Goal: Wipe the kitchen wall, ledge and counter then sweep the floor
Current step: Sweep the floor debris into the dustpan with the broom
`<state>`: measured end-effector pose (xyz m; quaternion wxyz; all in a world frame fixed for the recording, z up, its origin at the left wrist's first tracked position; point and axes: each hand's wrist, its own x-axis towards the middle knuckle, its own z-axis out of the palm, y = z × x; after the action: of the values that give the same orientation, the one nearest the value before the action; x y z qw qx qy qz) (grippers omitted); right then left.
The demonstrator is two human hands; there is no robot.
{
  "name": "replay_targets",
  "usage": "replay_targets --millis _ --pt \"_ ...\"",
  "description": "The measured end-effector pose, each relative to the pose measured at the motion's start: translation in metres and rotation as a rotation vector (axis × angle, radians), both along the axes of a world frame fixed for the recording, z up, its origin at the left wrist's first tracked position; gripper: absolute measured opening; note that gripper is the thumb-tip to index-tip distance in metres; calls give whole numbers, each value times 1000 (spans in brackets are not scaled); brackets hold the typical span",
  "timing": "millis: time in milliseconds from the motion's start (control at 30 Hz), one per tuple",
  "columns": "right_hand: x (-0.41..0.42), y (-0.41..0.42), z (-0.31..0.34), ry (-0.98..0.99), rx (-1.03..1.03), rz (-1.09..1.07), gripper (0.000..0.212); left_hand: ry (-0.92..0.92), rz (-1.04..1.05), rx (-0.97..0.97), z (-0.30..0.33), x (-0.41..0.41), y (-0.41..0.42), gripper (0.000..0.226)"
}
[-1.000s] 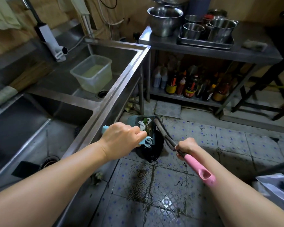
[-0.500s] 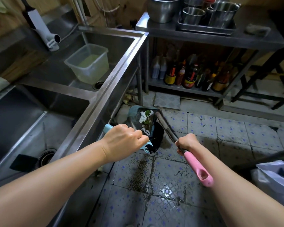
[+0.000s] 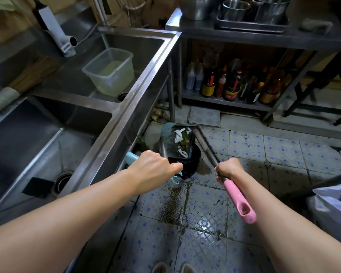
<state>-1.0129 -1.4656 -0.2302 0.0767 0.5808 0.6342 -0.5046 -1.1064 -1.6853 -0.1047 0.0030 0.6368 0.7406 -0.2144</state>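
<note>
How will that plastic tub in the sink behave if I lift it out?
The plastic tub holds cloudy liquid about halfway up, so it's probably heavy and apt to slosh. Its thin clear walls may flex under grip. Sitting in the sink, it's likely wet and slippery.

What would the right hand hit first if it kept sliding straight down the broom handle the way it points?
The right hand points along the broom handle toward the dustpan. It would probably meet the dustpan's right edge first, though depth is unclear.
</note>
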Motion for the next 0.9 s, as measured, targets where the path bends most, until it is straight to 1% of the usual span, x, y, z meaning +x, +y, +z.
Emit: replay_targets --millis 67,133,200,333,433,567,667,800,900 --pt "1 0 2 -3 -8 8 10 -22 53 -58 -1 4 3 25" --pt "1 -1 3 0 -17 8 8 -11 75 -75 -3 7 1 20" --pt "2 -2 3 8 -30 -6 2 -35 108 -81 -4 9 1 20" --pt "8 -6 1 18 -53 -18 5 -34 43 21 -2 15 -6 23" --pt "10 -8 3 25 -68 -20 3 -36 18 145 -9 13 -12 28" --pt "13 -12 1 25 -62 -21 10 -31 35 156 -7 24 -15 26" --pt "12 -17 0 15 -52 -18 16 -41 12 176 -11 31 -16 30" --pt "9 -27 5 42 -64 -41 14 -39 -18 202 -8 37 -8 32" --pt "16 -31 10 30 -82 -42 11 -33 -19 223 -8 44 -16 24"
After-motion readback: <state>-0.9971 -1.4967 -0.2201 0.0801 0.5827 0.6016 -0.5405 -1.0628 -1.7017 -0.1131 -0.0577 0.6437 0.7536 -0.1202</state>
